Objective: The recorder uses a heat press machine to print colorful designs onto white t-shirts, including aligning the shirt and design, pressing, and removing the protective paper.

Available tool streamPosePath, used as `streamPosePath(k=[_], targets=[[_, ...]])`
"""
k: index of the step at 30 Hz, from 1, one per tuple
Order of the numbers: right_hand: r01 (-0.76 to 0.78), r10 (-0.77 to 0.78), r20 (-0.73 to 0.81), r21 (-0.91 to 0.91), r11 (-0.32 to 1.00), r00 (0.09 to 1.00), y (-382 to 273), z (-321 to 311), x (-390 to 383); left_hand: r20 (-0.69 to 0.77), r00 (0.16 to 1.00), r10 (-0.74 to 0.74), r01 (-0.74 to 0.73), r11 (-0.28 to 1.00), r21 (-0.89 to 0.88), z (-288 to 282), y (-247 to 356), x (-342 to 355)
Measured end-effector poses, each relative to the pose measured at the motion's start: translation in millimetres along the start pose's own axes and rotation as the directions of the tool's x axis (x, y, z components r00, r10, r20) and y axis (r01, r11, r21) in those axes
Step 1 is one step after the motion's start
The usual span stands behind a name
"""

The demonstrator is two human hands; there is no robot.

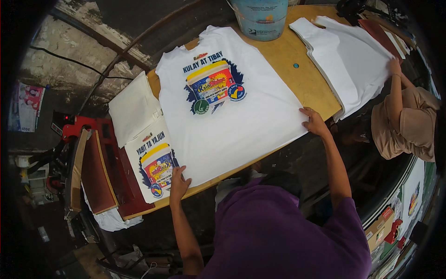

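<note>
A white sleeveless T-shirt [241, 135] lies spread on the yellow table, neck toward the far side. Its chest carries a colourful print of a paint bucket. At the near left corner of the hem, my left hand [180, 184] pinches the cloth beside a sheet of transfer paper [153, 179] bearing a mirrored print of the same design. My right hand [315, 122] grips the near right corner of the hem, with thumb and fingers closed on the edge. The shirt lies mostly flat between my hands.
A red heat press [104, 160] stands left, beside a stack of blank pale sheets [134, 109]. A light blue bucket [261, 21] is at the table's far edge. At right, another person [406, 121] handles a pile of white shirts [346, 60]. The yellow table [302, 83] ends near my body.
</note>
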State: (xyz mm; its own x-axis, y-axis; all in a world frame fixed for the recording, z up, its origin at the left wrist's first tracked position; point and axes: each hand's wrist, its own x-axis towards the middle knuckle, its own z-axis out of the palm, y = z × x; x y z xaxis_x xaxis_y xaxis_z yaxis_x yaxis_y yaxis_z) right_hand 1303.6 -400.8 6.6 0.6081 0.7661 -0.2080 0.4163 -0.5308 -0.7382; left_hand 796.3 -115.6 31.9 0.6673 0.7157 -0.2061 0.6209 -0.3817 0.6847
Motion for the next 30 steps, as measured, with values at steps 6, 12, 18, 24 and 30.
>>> streamPosePath(k=[6, 12, 18, 24, 30], targets=[[0.106, -0.13, -0.08, -0.245, 0.964, 0.988, 17.5, 24.3, -3.4, 0.024, 1.0, -0.017, 0.016, 1.0, 0.025, 23.3, -6.2, -7.0], [0.122, -0.252, -0.155, -0.568, 0.814, 0.955, -54.7, 57.6, -17.7, -0.146, 0.989, -0.037, 0.044, 0.998, 0.043, -7.7, -28.7, -77.9], [0.481, -0.401, 0.266, -0.443, 0.757, 0.877, -158.8, 197.2, -51.0, 0.033, 0.96, -0.278, 0.279, 0.959, -0.048, 0.5, -75.4, -192.7], [0.692, -0.486, 0.499, -0.427, 0.582, 0.717, -247.7, 319.5, -112.0, 0.021, 0.857, -0.516, 0.51, 0.84, -0.183, 2.4, -126.0, -340.6], [0.553, -0.203, 0.544, -0.62, 0.556, 0.814, -256.0, 372.7, -135.8, -0.114, 0.776, -0.621, 0.567, 0.764, -0.307, -17.4, -157.3, -438.7]])
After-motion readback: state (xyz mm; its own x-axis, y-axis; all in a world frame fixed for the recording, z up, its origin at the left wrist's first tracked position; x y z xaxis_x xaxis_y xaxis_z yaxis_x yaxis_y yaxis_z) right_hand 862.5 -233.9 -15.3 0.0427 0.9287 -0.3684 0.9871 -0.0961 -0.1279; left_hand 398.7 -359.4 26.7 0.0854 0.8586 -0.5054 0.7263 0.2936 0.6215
